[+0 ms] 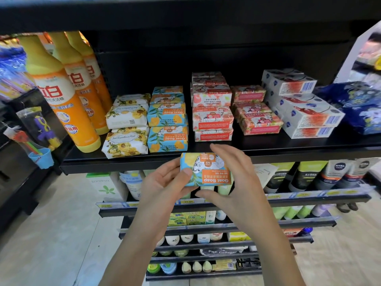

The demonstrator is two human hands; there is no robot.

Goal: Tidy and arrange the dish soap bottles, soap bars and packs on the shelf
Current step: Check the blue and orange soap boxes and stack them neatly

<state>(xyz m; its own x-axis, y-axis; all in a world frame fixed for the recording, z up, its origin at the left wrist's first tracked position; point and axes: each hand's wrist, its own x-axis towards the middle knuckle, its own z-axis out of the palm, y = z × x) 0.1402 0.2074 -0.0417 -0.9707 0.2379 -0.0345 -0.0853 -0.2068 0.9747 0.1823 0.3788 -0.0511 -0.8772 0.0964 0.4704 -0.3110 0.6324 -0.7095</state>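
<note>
The blue goat soap bar [206, 169] is off the shelf [288, 151] and in the air just in front of its front lip, a little below the board, face towards me. Its orange label reads upside down from where I stand (so do the labels on its twins, which suits me). My left grip [162, 182] pinches the bar's left end, with the thumb across the face and the fingers tucked behind. My right grip [233, 176] cups the right end, fingers curved over the top edge and thumb underneath. I judge two grips are on it because the paper wrap looks slick and I want the bar level and square before it goes in.

Straight above it stands the blue goat soap stack [167, 120], where I reckon this one belongs. That stack sits just beside the yellow flower soaps [125, 129] on its left and a little apart from the red goat soaps [212, 118] on its right. The red ones sit less evenly, some turned and set back, so they look like the next job.

Further out, the orange dish soap bottles [61, 96] stand upright in a row at the left end. White soap boxes [305, 114] are piled at an angle on the right, and blue packs [358, 108] slump beyond them.
</note>
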